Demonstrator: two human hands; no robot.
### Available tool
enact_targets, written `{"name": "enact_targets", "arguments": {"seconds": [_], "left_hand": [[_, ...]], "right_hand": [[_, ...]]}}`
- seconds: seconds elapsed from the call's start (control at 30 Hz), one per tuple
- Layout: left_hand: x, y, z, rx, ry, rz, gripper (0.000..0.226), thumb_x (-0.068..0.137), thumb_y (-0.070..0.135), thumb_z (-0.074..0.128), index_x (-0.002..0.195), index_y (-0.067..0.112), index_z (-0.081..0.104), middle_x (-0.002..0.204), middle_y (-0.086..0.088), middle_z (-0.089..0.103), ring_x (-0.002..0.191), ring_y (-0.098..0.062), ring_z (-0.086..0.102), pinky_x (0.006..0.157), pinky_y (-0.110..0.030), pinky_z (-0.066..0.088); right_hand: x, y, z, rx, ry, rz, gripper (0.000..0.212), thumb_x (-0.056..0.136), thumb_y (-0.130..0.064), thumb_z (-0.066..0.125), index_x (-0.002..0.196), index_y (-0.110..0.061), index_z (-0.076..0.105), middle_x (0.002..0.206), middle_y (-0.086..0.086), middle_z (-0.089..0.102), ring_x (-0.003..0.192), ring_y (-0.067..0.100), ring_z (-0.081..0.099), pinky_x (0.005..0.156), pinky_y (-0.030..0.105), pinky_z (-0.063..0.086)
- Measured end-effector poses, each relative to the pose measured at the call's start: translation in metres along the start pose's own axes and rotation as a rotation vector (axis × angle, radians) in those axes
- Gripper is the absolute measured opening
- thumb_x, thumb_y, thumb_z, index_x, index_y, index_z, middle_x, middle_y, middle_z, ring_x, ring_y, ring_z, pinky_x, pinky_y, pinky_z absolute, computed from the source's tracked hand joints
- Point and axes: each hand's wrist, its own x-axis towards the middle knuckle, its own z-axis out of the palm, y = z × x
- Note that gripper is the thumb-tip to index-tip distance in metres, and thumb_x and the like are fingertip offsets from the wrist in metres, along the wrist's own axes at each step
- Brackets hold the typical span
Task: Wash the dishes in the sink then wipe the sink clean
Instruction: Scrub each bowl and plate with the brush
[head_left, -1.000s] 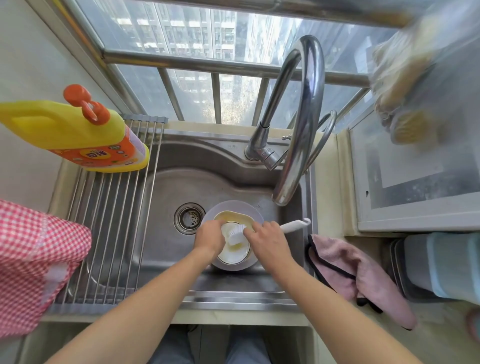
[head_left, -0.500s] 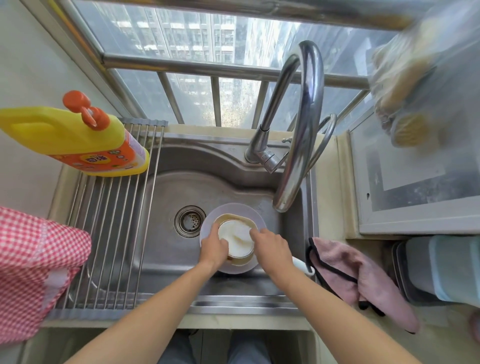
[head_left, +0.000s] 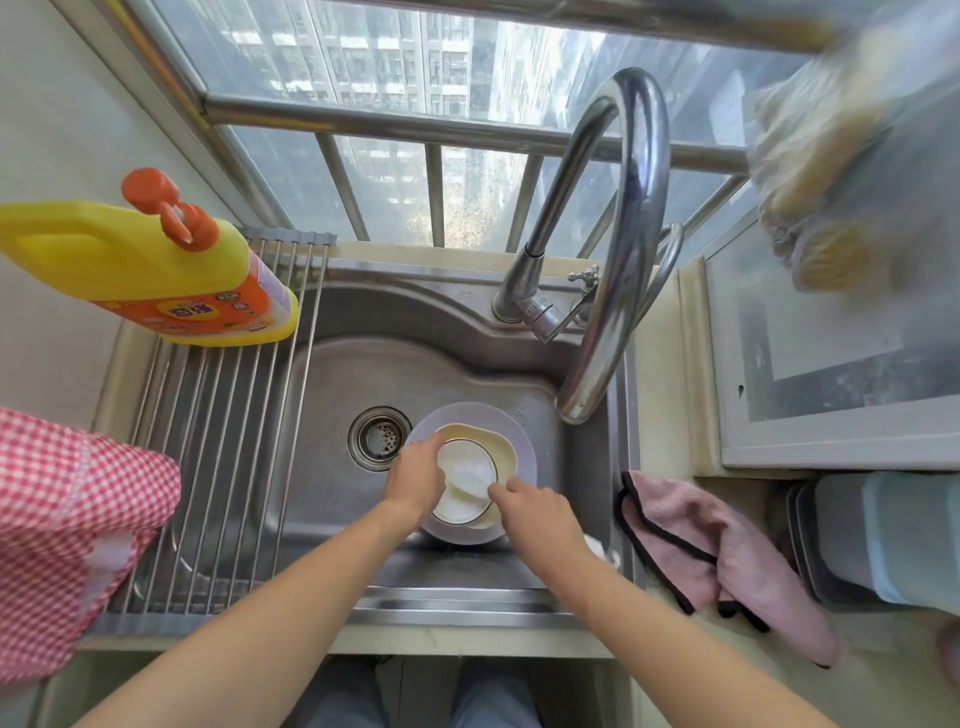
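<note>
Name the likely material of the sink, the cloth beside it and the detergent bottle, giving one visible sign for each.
Sink: probably stainless steel, brushed grey with soft reflections.
Pink cloth: seemingly microfibre or terry, fuzzy nap, limp folds, dark stitched edge.
Detergent bottle: likely plastic, glossy opaque yellow with a moulded handle and an orange pump.

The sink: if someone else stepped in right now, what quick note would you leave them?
Left hand grips the edge of the white dish, steadying it.
Right hand holds a white brush against the dish; the brush end pokes out behind the wrist.
The white dish sits in a cream bowl on a lavender plate, stacked in the sink beside the drain.
Done: nothing visibly finished; the rack holds no dishes.
Left: finish scrubbing, rinse under the faucet, rack them, then wipe the sink; a pink cloth lies to the right.
</note>
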Motion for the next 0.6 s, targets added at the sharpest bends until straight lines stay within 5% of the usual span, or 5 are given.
{"name": "enact_targets", "arguments": {"seconds": [0.13,0.27,0.37,0.6], "left_hand": [[-0.016,-0.001,0.012,-0.184,0.025,-0.104,0.032,0.08,0.007,0.059,0.111,0.01,0.063,0.106,-0.014,0.066,0.103,-0.035,0.06,0.082,-0.034,0.044],[-0.031,0.002,0.023,-0.312,-0.039,-0.18,0.048,0.091,0.01,0.053,0.138,0.009,0.047,0.124,-0.017,0.062,0.114,-0.036,0.056,0.088,-0.032,0.043],[-0.03,0.006,0.022,-0.43,-0.014,-0.247,0.04,0.094,0.006,0.046,0.133,0.01,0.041,0.122,-0.018,0.062,0.103,-0.035,0.057,0.079,-0.031,0.04],[-0.024,0.001,0.015,-0.379,0.054,-0.128,0.048,0.09,0.005,0.049,0.133,0.024,0.059,0.118,-0.01,0.068,0.111,-0.034,0.059,0.094,-0.037,0.048]], "right_hand": [[-0.004,0.006,0.005,0.234,0.03,0.198,0.007,0.095,-0.015,0.047,0.098,-0.019,0.051,0.093,0.006,0.063,0.085,0.04,0.061,0.066,0.041,0.048],[0.004,0.009,-0.003,0.483,-0.024,0.291,0.031,0.09,-0.02,0.052,0.119,-0.022,0.064,0.109,0.004,0.07,0.102,0.033,0.063,0.082,0.037,0.05],[0.001,0.013,-0.004,0.666,-0.133,0.236,0.04,0.089,-0.017,0.054,0.126,-0.028,0.065,0.113,-0.004,0.07,0.099,0.022,0.066,0.091,0.034,0.053],[-0.011,0.027,-0.005,0.142,-0.032,0.186,0.032,0.106,-0.04,0.04,0.134,-0.042,0.055,0.115,0.002,0.071,0.104,0.035,0.065,0.082,0.041,0.051]]}}
